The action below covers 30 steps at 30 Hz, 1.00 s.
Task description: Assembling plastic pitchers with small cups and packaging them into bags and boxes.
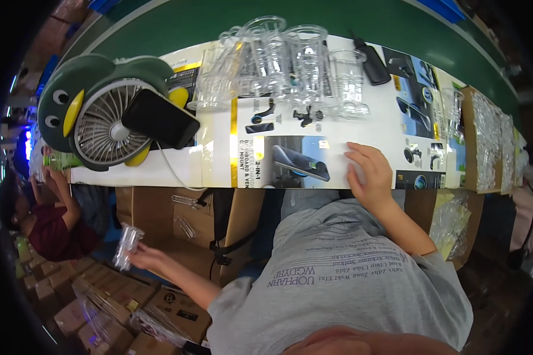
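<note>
My left hand (146,258) is stretched out to the left, below the table's edge. Its fingers are closed on a clear plastic piece (127,245), shiny and roughly tube-shaped; its exact kind is too small to tell. My right hand (371,176) lies at the table's front edge, fingers apart and holding nothing. Beyond it, several clear plastic cup-shaped pieces (309,62) stand and lean in a cluster, and a single one (347,86) is nearest the right hand. Between left arm and table, an open cardboard box (243,222) has a few similar clear pieces (186,227) inside.
A green penguin-like fan (114,121) stands at the table's left with a black phone (161,118) against it. A black power bank-like block (373,64) lies at the back. Cardboard trays of clear pieces (487,142) are at right. Another person (56,222) works at far left, near stacked cartons (124,287).
</note>
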Each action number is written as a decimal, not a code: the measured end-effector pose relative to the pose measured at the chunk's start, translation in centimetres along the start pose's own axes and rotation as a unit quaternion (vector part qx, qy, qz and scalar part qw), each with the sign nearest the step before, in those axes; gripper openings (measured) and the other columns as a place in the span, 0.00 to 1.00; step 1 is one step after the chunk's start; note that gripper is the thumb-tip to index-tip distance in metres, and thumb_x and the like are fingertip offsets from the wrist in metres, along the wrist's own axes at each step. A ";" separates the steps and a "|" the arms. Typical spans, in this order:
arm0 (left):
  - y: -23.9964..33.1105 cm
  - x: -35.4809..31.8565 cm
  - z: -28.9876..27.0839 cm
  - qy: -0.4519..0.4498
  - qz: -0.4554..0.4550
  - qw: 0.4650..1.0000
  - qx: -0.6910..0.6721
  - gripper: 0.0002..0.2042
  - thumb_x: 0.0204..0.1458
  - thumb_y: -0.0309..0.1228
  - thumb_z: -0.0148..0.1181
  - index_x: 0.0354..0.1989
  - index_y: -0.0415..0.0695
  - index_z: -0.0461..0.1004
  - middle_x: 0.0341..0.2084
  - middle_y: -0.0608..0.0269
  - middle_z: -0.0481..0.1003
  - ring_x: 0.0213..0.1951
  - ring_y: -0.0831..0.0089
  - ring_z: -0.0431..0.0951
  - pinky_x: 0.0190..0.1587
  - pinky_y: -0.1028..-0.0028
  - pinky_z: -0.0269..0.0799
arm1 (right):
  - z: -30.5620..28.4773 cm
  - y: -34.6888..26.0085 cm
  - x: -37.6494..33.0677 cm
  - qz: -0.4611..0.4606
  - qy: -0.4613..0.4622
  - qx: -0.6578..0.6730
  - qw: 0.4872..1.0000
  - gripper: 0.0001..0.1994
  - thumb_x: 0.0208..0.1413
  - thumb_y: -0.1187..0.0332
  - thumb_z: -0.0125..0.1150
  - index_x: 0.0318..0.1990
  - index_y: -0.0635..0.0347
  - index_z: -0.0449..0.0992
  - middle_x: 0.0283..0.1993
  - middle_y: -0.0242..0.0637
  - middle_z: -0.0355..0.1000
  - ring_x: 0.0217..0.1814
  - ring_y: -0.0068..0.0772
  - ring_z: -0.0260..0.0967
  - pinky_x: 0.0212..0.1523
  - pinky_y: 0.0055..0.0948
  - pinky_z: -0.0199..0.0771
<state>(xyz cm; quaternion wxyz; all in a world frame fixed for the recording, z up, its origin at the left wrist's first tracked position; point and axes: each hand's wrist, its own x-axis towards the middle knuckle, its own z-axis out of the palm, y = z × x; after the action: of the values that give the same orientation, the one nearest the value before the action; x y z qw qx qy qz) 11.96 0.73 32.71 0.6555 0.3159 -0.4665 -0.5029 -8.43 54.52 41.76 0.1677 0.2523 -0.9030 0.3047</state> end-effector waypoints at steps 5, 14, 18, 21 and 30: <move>13.8 -8.7 14.6 -0.279 0.203 0.938 -0.024 0.20 0.48 0.36 0.56 0.44 0.33 0.66 0.51 0.45 0.63 0.56 0.57 0.61 0.60 0.59 0.54 | -0.6 0.5 -0.4 -0.021 0.016 0.014 1.000 0.15 0.39 0.79 0.57 0.38 0.59 0.71 0.44 0.40 0.70 0.43 0.43 0.68 0.42 0.34 0.69; 20.6 -25.2 29.8 -0.586 0.516 0.622 -0.062 0.28 0.46 0.34 0.56 0.56 0.42 0.56 0.55 0.48 0.59 0.51 0.55 0.67 0.50 0.47 0.63 | -1.5 0.9 -1.1 -0.008 0.057 0.105 0.993 0.13 0.39 0.78 0.57 0.37 0.60 0.72 0.44 0.39 0.70 0.44 0.42 0.68 0.43 0.34 0.69; 23.1 -30.2 35.0 -0.650 0.591 0.474 -0.056 0.09 0.41 0.29 0.56 0.34 0.46 0.71 0.50 0.59 0.65 0.53 0.67 0.66 0.56 0.56 0.59 | -2.8 1.4 -1.5 0.120 0.076 0.251 0.957 0.13 0.44 0.79 0.54 0.41 0.62 0.70 0.45 0.41 0.69 0.45 0.39 0.67 0.44 0.29 0.67; 22.6 -32.0 38.8 -0.656 0.668 0.347 -0.049 0.04 0.39 0.27 0.56 0.25 0.47 0.76 0.49 0.65 0.67 0.54 0.72 0.65 0.59 0.58 0.55 | -2.3 2.6 -1.7 0.136 0.076 0.333 0.930 0.14 0.46 0.79 0.52 0.43 0.63 0.68 0.47 0.41 0.68 0.46 0.34 0.66 0.44 0.26 0.66; 21.4 -33.9 42.9 -0.702 0.711 0.032 -0.031 0.04 0.36 0.26 0.57 0.15 0.49 0.75 0.45 0.70 0.70 0.54 0.75 0.65 0.64 0.61 0.49 | -2.6 2.2 -2.0 0.126 0.068 0.335 0.931 0.14 0.46 0.80 0.52 0.43 0.63 0.69 0.48 0.39 0.67 0.47 0.32 0.66 0.43 0.25 0.67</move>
<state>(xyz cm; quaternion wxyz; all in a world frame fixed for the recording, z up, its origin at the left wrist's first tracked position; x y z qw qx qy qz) -22.12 41.76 57.29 0.0608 -0.6946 -0.6841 0.2141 -7.67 58.35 41.81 0.0949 0.1570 -0.7592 0.6244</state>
